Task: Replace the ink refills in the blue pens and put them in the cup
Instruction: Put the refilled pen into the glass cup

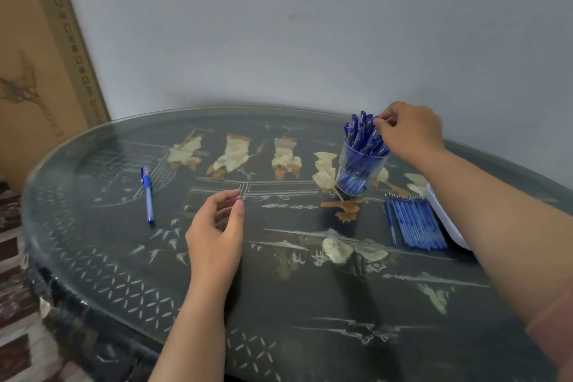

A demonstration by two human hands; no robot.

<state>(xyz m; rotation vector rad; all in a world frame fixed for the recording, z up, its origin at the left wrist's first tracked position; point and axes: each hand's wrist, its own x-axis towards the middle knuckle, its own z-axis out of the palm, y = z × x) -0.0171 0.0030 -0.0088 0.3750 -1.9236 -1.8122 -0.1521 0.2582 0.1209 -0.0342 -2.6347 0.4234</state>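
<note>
Logging head view, the only view.

- Table (93, 146): oval, dark inlaid top under glass.
- Cup (349, 161): clear, upright, near the far edge toward the right end, packed with blue pens (356, 133) standing cap-end up.
- Right hand (409, 130): reached over the cup rim from the right. Thumb and fingertips are drawn together on the top end of one pen, the pinched pen (375, 130), which sits among the others in the cup. The grip looks closed on it, though the contact itself is small in frame.
- Left hand (217, 229): over the middle of the table, nearer the near edge. Fingers loosely curled, thumb apart from them, nothing visibly held.
- Loose pen (148, 195): lying flat toward the left end, well apart from both hands.
- Refills (415, 223): a row side by side near the right edge, just on the near side of the cup, with a white sheet (441, 217) beside them, partly under the right forearm.

Judgement: the step is at the cup, either drawing a pen out for refilling or seating a finished one. This frame alone does not settle which.

Next move, if drawing out: lift straight up so neighbouring pens are not dragged and the cup does not tip, then pass the pen toward the left hand for opening, with a refill fetched from the row.
</note>
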